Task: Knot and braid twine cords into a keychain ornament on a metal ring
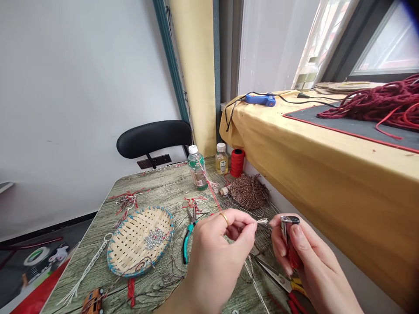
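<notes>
Between thumb and forefinger, my left hand [222, 248] pinches the end of a white cord [262, 221], its short tip poking out to the right. A ring is on one finger. My right hand [309, 253] is wrapped round a red lighter [291, 244] with a metal top, held upright just right of the cord tip. No flame shows. Under my hands, white strands [257, 283] trail down the wood-grain table. Scissors [278, 277] with red and yellow handles lie below my right hand, partly hidden. Teal-handled pliers [187, 240] rest left of my left hand.
A woven basket [126, 244] holds silvery beads. Behind stand a green-labelled bottle [197, 170], a small jar [221, 160], a red thread spool [237, 163] and a brown cord bundle [250, 192]. A yellow-draped ledge [314, 174] borders the right side; a black chair [153, 138] stands beyond.
</notes>
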`<state>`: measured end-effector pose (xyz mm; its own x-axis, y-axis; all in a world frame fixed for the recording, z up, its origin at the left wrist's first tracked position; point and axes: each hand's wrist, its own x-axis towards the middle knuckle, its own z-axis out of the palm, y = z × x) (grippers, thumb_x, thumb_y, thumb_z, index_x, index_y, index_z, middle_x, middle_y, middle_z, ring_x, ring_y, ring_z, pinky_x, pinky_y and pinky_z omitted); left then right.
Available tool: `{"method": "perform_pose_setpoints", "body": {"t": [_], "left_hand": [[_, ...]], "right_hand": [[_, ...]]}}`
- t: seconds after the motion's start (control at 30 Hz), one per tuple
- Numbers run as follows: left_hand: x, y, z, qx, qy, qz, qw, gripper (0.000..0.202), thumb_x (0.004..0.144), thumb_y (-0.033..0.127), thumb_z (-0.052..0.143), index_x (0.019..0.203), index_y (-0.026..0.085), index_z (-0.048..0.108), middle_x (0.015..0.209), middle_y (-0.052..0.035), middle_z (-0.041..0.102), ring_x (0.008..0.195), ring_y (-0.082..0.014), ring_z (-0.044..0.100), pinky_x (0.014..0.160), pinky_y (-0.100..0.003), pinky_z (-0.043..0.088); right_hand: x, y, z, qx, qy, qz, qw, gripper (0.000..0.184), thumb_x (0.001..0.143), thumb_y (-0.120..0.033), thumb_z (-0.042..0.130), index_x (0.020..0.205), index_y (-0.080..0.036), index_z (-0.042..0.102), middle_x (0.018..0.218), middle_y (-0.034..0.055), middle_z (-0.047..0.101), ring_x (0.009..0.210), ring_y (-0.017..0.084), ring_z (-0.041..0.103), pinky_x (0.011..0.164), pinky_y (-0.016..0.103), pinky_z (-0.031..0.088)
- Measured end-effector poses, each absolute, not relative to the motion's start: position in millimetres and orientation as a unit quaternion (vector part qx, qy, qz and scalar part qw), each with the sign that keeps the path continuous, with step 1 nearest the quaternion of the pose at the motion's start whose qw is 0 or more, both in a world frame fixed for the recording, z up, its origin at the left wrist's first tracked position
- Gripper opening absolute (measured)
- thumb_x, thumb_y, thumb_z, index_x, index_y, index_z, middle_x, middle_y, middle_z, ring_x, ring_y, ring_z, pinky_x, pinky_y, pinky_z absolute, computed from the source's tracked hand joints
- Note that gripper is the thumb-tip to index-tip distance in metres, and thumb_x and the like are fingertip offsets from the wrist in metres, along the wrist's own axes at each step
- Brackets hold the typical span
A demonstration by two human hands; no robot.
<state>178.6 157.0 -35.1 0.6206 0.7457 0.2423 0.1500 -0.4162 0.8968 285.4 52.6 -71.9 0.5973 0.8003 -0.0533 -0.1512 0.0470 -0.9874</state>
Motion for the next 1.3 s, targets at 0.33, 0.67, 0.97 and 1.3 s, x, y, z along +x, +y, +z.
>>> {"method": "perform_pose_setpoints", "body": {"t": [0.33, 0.67, 0.97, 1.3], "left_hand": [[187, 149, -39, 0.683, 0.303, 0.335, 0.574, 0.009, 0.074, 0.022, 0.059, 0.070, 0.017, 0.066, 0.060, 0.0017, 0.063, 0.055, -0.0086, 0.055, 0.053, -0.017, 0.044], [192, 148, -38, 0.614, 0.310, 0.324, 0.650, 0.007, 0.072, 0.022, 0.062, 0.069, 0.017, 0.065, 0.061, 0.0022, 0.063, 0.056, -0.0070, 0.055, 0.054, -0.014, 0.045], [188, 151, -33, 0.597, 0.291, 0.305, 0.683, 0.005, 0.072, 0.018, 0.062, 0.069, 0.015, 0.065, 0.060, 0.0025, 0.063, 0.056, -0.0065, 0.057, 0.056, -0.014, 0.046], [188, 153, -31, 0.577, 0.279, 0.267, 0.720, 0.008, 0.071, 0.019, 0.062, 0.066, 0.014, 0.065, 0.056, 0.0015, 0.062, 0.053, -0.0071, 0.055, 0.054, -0.016, 0.044]], "right_hand": [[289, 67, -68, -0.516, -0.157, 0.491, 0.684, 0.055, 0.080, -0.056, 0.040, 0.042, -0.016, 0.043, 0.036, -0.0071, 0.021, 0.037, 0.006, 0.011, 0.039, 0.023, 0.007], [287, 69, -66, -0.521, -0.151, 0.500, 0.675, 0.051, 0.081, -0.052, 0.038, 0.043, -0.018, 0.038, 0.039, -0.0076, 0.018, 0.040, 0.007, 0.009, 0.040, 0.024, 0.006], [283, 70, -56, -0.588, -0.189, 0.472, 0.629, 0.050, 0.081, -0.055, 0.036, 0.046, -0.019, 0.038, 0.040, -0.0082, 0.018, 0.041, 0.008, 0.010, 0.041, 0.025, 0.007], [287, 68, -48, -0.639, -0.217, 0.444, 0.589, 0.053, 0.078, -0.061, 0.036, 0.045, -0.019, 0.039, 0.042, -0.0080, 0.016, 0.042, 0.008, 0.011, 0.040, 0.023, 0.009]]}}
